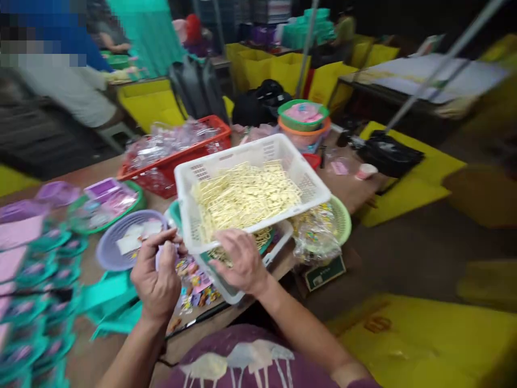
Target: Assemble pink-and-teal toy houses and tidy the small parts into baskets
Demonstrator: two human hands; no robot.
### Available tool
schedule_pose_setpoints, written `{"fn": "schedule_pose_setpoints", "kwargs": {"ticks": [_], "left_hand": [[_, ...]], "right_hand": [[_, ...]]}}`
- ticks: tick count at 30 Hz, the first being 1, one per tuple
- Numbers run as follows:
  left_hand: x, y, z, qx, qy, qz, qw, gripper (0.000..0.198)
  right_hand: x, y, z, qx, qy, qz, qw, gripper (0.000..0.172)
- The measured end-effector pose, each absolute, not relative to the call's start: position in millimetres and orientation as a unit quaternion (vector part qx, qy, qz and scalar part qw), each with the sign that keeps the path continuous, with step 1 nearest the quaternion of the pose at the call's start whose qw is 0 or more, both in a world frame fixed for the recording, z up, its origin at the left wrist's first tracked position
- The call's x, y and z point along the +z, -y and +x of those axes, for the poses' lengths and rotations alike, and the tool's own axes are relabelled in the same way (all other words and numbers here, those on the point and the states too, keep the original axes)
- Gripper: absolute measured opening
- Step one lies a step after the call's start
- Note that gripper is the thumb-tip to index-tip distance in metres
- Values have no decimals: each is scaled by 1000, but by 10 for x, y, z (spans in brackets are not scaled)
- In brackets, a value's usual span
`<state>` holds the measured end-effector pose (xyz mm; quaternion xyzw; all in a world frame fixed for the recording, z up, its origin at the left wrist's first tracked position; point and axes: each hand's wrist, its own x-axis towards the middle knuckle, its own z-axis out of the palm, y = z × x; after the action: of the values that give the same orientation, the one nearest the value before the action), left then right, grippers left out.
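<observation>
On my table (345, 186), a white perforated basket (291, 214) sits above a lower white basket (234, 297).
A red crate (161, 180) stands behind; a lavender round basket (111, 254) lies to the left. My right hand (242, 263) bends its fingers over the upper basket's near rim; my left hand (158, 276) curls beside its corner, whether pinching anything I cannot tell. Pale yellow sticks (246, 194) heap inside.

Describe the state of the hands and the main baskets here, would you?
White basket: filled with pale yellow sticks.
Left hand: fingers curled; grip unclear.
Right hand: at the white basket's near rim; grip unclear.
Red basket: heaped with clear packets.
Purple basket: holding white pieces.
Light green basket: holding a clear bag.
Upper green basket: stacked, holding pink items.
</observation>
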<state>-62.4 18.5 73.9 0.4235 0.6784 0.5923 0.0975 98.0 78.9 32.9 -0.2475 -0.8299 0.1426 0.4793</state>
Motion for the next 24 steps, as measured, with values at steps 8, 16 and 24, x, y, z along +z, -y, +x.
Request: {"fn": "schedule_pose_setpoints", "kwargs": {"ticks": [8,16,24], "left_hand": [[-650,181,-1739,533,-821,180,97,30],[-1532,498,-1594,355,-873,264,208,27],[-1610,456,-1735,324,-836,404,181,24]], "right_hand": [[-242,-1106,1249,99,867,-186,451,49],[-442,-1403,1199,-18,863,-173,475,49],[0,-666,1157,31,844,-265,466,48]]}}
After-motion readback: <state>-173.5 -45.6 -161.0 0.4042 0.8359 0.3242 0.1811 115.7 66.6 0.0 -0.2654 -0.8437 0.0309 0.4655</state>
